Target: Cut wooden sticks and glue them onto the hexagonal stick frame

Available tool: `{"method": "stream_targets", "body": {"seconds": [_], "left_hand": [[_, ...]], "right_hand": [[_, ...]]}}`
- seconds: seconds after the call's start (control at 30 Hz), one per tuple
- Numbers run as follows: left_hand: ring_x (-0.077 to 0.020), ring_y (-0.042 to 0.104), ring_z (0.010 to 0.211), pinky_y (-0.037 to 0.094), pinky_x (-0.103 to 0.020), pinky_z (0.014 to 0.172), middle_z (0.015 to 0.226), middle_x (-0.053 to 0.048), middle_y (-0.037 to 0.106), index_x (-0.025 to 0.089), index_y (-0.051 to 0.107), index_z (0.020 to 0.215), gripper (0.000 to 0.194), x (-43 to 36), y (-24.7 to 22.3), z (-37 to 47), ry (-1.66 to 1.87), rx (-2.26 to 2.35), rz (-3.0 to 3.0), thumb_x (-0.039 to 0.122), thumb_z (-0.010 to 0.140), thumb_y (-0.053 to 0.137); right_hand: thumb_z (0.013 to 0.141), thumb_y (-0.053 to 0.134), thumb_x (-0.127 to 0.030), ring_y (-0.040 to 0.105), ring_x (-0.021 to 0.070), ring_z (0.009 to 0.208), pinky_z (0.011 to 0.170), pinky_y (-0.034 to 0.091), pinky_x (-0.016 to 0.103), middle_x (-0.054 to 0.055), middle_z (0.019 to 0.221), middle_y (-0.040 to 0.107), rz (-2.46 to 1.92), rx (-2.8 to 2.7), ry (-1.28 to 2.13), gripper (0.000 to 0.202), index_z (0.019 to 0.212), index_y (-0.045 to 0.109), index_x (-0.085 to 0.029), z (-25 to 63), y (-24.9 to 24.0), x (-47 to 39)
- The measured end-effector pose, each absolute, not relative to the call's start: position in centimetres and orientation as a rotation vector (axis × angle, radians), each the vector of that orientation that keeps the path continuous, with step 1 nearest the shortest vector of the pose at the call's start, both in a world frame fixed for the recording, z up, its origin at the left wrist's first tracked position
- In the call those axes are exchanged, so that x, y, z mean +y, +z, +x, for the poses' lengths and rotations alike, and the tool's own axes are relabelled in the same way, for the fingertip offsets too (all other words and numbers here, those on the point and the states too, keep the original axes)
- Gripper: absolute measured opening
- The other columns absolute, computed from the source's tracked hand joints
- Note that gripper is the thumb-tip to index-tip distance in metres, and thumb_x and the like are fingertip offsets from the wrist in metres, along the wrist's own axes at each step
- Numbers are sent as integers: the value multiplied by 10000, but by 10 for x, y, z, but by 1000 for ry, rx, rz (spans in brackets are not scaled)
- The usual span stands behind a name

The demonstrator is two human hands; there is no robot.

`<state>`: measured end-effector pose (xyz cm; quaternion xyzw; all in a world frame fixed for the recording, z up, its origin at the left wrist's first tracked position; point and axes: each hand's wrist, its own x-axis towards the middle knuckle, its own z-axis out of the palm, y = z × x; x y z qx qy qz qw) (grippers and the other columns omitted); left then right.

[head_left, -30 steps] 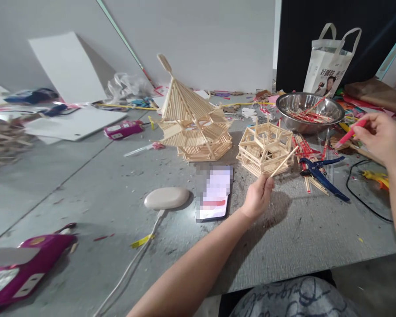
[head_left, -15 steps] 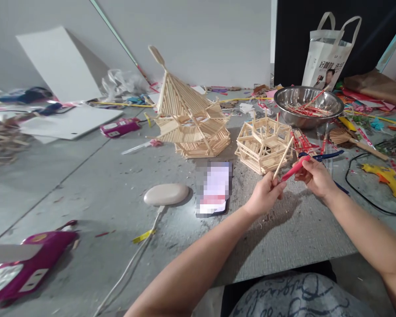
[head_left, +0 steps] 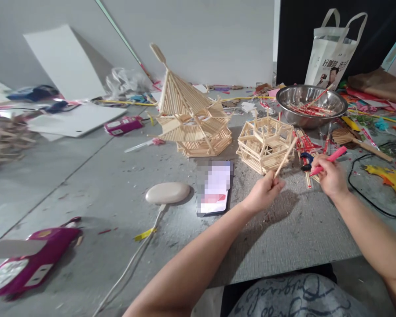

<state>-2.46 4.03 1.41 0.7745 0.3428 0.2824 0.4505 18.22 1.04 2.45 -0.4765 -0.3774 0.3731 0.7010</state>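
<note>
My left hand (head_left: 266,190) is closed around a thin wooden stick (head_left: 286,157) that tilts up to the right, in front of the low hexagonal stick frame (head_left: 265,143). My right hand (head_left: 331,177) is closed on a pink pen (head_left: 335,155), which points down to the left. Its fingers are beside the dark blue handles of a tool (head_left: 306,160), and whether they touch it is unclear. Red-wrapped sticks (head_left: 305,143) lie just behind. Further left stands a taller stick tower (head_left: 193,119) with a pointed roof.
A phone (head_left: 215,187) and a white oval device (head_left: 168,193) with a cable lie left of my hands. A metal bowl (head_left: 312,121) holds sticks at the back. A yellow glue gun (head_left: 387,179) is at the right, a magenta power strip (head_left: 36,259) at the near left.
My right hand has moved right and away from my left hand, and the pink pen has turned in it. The blue-handled tool has shifted. My left hand still holds the stick.
</note>
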Motion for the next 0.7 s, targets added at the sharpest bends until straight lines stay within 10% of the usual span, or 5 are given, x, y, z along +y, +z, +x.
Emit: {"method": "stream_targets", "body": {"seconds": [0.23, 0.4, 0.57, 0.7], "left_hand": [[-155, 550, 568, 366, -240, 543, 592, 10, 519, 203, 451, 785, 118, 40, 29, -31, 172, 1017, 2515, 296, 843, 408], [-217, 630, 669, 417, -272, 585, 677, -44, 618, 198, 506, 901, 163, 45, 34, -32, -49, 1132, 2625, 272, 856, 368], [-225, 641, 712, 439, -294, 619, 750, -61, 650, 197, 497, 978, 200, 50, 31, -32, 11, 1156, 2622, 248, 845, 357], [-208, 640, 737, 443, -281, 638, 790, -65, 658, 152, 389, 1138, 352, 53, 26, -30, 144, 1267, 2460, 153, 786, 397]], "right_hand": [[730, 634, -391, 530, 142, 586, 588, 457, 327, -10, 613, 589, -1125, -1234, 885, 254, 947, 687, -271, 182, 37, -11], [787, 573, -431, 632, 201, 762, 808, 462, 446, 28, 747, 691, -1205, -1482, 774, 224, 903, 693, -281, 183, 50, -18], [782, 602, -358, 653, 176, 762, 1069, 182, 542, -38, 734, 700, -1335, -1708, 443, 102, 746, 672, -293, 180, 51, -17], [786, 600, -353, 657, 191, 787, 1003, 334, 500, -10, 737, 709, -1363, -1491, 429, 114, 770, 684, -277, 186, 50, -16]]}}
